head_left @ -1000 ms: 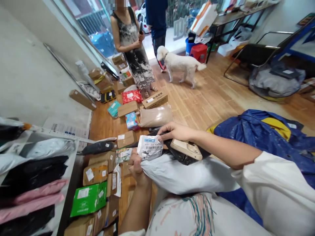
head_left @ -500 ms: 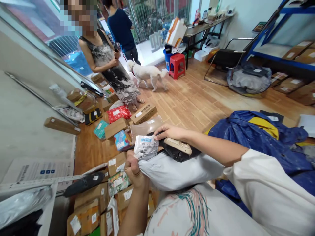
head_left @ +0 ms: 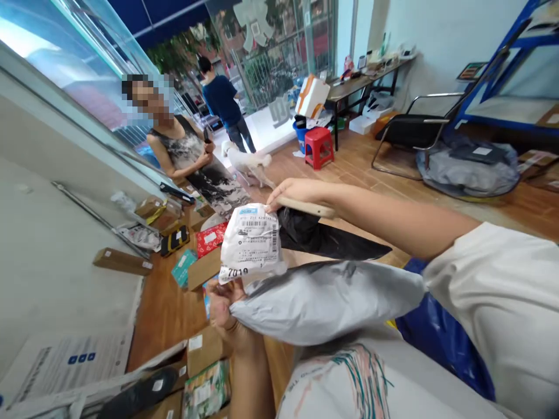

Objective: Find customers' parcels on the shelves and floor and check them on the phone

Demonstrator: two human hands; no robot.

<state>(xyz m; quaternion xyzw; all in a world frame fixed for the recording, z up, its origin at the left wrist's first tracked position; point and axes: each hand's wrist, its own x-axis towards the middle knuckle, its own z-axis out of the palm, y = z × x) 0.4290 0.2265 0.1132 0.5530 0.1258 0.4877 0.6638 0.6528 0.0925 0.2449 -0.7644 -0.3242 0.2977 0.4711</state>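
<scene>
Centrally, a plump grey bag (head_left: 332, 299) stretches across the lower middle of the frame, its left end gripped by the left hand (head_left: 225, 305). Just above it, near the centre, is a black bag (head_left: 336, 240). Left of that, the right hand (head_left: 294, 193) pinches the top corner of a white labelled packet (head_left: 251, 241), with a beige phone (head_left: 308, 207) under its palm.

Daylight floods through the clear glass shopfront (head_left: 279, 64) behind the red plastic stool (head_left: 318, 138), glaring on pale flooring (head_left: 262, 131) left of it; the white furry dog (head_left: 247, 160) there blurs, but the white plastic packet (head_left: 251, 241) nearer reads clearly.
</scene>
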